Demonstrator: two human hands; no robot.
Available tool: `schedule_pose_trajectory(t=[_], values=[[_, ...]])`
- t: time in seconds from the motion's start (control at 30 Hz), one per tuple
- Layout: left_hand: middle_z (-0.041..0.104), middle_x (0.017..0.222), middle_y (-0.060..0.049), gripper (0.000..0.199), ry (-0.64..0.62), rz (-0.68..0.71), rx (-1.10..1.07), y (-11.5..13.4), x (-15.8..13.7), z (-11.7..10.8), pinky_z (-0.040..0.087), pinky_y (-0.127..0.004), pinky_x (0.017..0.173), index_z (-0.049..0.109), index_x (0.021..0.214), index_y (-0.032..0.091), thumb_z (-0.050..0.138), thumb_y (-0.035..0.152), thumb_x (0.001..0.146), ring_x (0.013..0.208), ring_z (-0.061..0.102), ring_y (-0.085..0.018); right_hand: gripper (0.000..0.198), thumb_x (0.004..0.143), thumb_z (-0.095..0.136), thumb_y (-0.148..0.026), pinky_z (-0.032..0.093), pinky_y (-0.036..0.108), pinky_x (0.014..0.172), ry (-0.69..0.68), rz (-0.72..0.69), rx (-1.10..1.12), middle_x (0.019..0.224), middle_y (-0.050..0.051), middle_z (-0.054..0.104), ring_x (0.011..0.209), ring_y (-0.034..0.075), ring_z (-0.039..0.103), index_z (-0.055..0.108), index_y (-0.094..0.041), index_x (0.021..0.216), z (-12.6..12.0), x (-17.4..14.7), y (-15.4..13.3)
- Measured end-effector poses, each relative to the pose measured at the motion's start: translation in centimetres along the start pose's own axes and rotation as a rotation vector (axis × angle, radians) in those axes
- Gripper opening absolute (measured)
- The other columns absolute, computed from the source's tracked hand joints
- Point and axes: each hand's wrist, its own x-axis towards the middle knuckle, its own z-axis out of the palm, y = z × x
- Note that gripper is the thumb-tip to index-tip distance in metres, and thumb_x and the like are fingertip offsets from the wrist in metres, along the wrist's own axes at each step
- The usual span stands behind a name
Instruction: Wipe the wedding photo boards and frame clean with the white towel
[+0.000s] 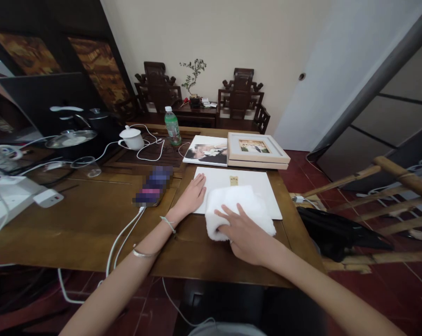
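A white panel [260,182], perhaps the back of a picture frame, lies flat on the wooden table in front of me. It has a small gold-coloured plate [234,180] near its middle. My left hand [193,195] rests on the panel's left edge with the fingers stretched out. On the near right part of the panel sits a folded white towel [232,195], overhanging the near edge. My right hand [244,233] grips that towel, fingers on top and thumb at its fold. The panel beneath the towel is hidden.
Behind the panel lie a photo print [207,151] and stacked framed pictures [258,147]. A phone [153,186] with a white cable is at left. Farther off stand a green bottle [172,127], a lidded white cup [132,138] and a clear plastic cup [88,167].
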Motion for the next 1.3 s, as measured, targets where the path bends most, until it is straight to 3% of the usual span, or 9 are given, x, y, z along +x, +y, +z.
schedule_pose_trajectory(t=[0.27,0.4,0.53,0.77,0.87,1.07,1.2,1.3], values=[[0.035,0.149,-0.019,0.050,-0.002,0.018,-0.008,-0.4,0.1,0.2,0.027,-0.046,0.114,0.040,0.137,0.004,0.025,0.027,0.095,0.141,0.025,-0.025,0.054,0.071,0.039,0.000,0.023,0.062,0.107,0.100,0.077,-0.076,0.142,0.021,0.044,0.137,0.032,0.029,0.057,-0.009,0.121,-0.4,6.2,5.7],[0.035,0.148,-0.019,0.050,0.013,0.031,-0.026,-0.5,0.0,0.3,0.025,-0.046,0.115,0.040,0.137,0.005,0.026,0.025,0.094,0.141,0.026,-0.025,0.054,0.073,0.040,0.000,0.022,0.064,0.106,0.130,0.127,-0.155,0.144,0.020,0.041,0.137,0.035,0.028,0.056,-0.008,0.123,-0.1,8.7,7.1],[0.036,0.148,-0.019,0.050,0.010,0.023,-0.024,-0.6,0.0,0.3,0.025,-0.046,0.115,0.040,0.138,0.004,0.025,0.024,0.094,0.141,0.026,-0.025,0.051,0.076,0.041,-0.003,0.018,0.065,0.107,0.125,0.105,-0.202,0.147,0.020,0.037,0.138,0.036,0.025,0.056,-0.009,0.124,0.6,8.0,5.8],[0.035,0.148,-0.020,0.050,-0.027,0.014,-0.005,-0.2,-0.1,-0.1,0.024,-0.044,0.116,0.039,0.137,0.002,0.026,0.023,0.094,0.141,0.025,-0.025,0.042,0.076,0.042,-0.004,0.020,0.060,0.109,0.019,-0.028,-0.063,0.143,0.017,0.044,0.137,0.034,0.029,0.063,-0.012,0.112,-0.3,1.7,0.1],[0.034,0.149,-0.019,0.050,-0.028,0.013,-0.011,-0.3,-0.1,-0.1,0.024,-0.046,0.115,0.039,0.138,0.004,0.027,0.024,0.094,0.141,0.025,-0.025,0.040,0.075,0.043,-0.005,0.025,0.057,0.109,-0.023,-0.060,0.018,0.140,0.016,0.048,0.135,0.031,0.034,0.064,-0.014,0.108,-1.0,0.4,-0.6],[0.034,0.150,-0.017,0.049,-0.015,0.038,-0.023,-0.6,0.0,0.2,0.025,-0.046,0.115,0.039,0.138,0.008,0.027,0.023,0.094,0.142,0.024,-0.024,0.048,0.072,0.043,-0.002,0.023,0.049,0.111,0.025,0.084,0.014,0.136,0.019,0.051,0.135,0.025,0.035,0.061,-0.014,0.115,-0.9,3.0,3.0],[0.035,0.148,-0.018,0.050,0.009,-0.002,-0.086,-0.1,0.1,0.0,0.024,-0.046,0.115,0.042,0.136,0.006,0.027,0.029,0.095,0.141,0.026,-0.024,0.050,0.073,0.042,-0.002,0.021,0.056,0.109,0.108,0.140,-0.111,0.141,0.019,0.045,0.138,0.030,0.029,0.057,-0.011,0.120,-0.3,6.5,5.4],[0.038,0.148,-0.014,0.053,0.119,-0.080,-0.226,0.7,0.1,-0.8,0.024,-0.040,0.116,0.044,0.136,0.009,0.023,0.039,0.097,0.139,0.031,-0.021,0.052,0.075,0.042,-0.003,0.019,0.064,0.106,0.123,0.194,-0.177,0.145,0.020,0.039,0.138,0.037,0.024,0.054,-0.009,0.125,0.3,8.5,5.5]])
